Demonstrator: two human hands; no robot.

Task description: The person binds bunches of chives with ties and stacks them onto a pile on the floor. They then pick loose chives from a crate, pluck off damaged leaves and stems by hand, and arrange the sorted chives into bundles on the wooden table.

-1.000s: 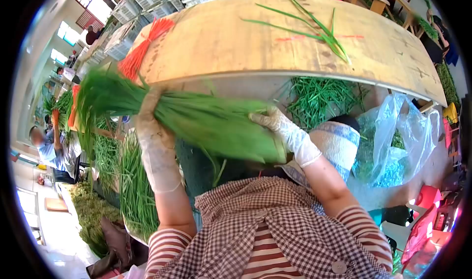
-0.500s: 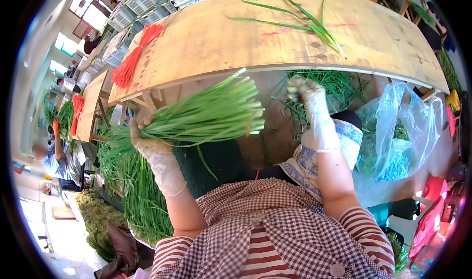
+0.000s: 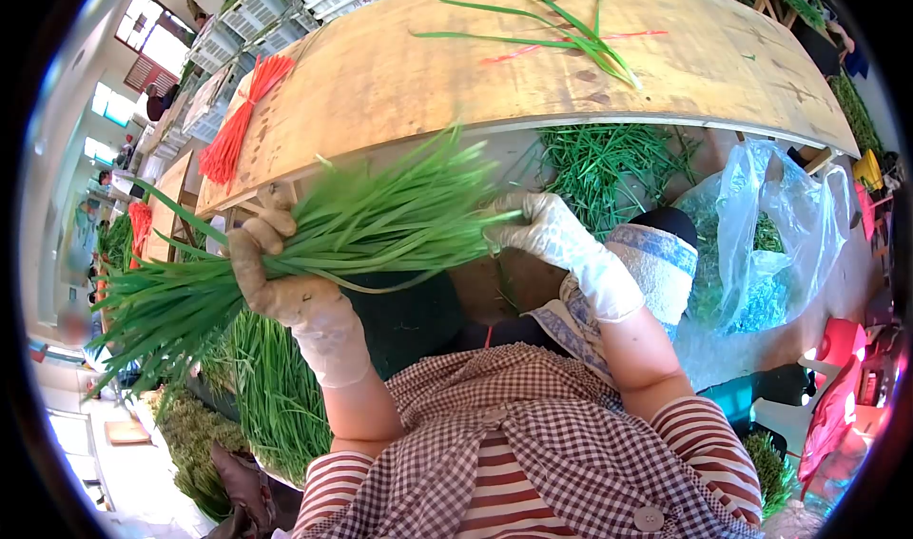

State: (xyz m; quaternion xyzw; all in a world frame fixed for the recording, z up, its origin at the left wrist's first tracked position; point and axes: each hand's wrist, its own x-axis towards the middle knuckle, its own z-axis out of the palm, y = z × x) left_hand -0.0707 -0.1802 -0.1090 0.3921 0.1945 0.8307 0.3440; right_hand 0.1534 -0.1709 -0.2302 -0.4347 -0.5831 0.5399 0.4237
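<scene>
My left hand [image 3: 290,287], in a stained glove, is wrapped round the middle of a thick bunch of green chives [image 3: 380,221]. The leafy ends hang out to the left, and the stalk ends point right, partly smeared by motion. My gloved right hand [image 3: 547,230] is closed at the right end of that bunch, pinching some stalk ends between thumb and fingers. Above, on the wooden table [image 3: 380,83], a few loose chives [image 3: 580,40] lie across red ties [image 3: 514,54].
Red ties [image 3: 238,125] lie bundled at the table's left end. Under its edge is a heap of green trimmings [image 3: 609,173], beside a clear plastic bag [image 3: 761,254]. More chives [image 3: 276,387] are piled at my left. White crates [image 3: 257,26] stand behind.
My right hand has come left from over the heap of trimmings to the stalk ends. The bunch in my left hand now spreads farther left, its stalk ends less even.
</scene>
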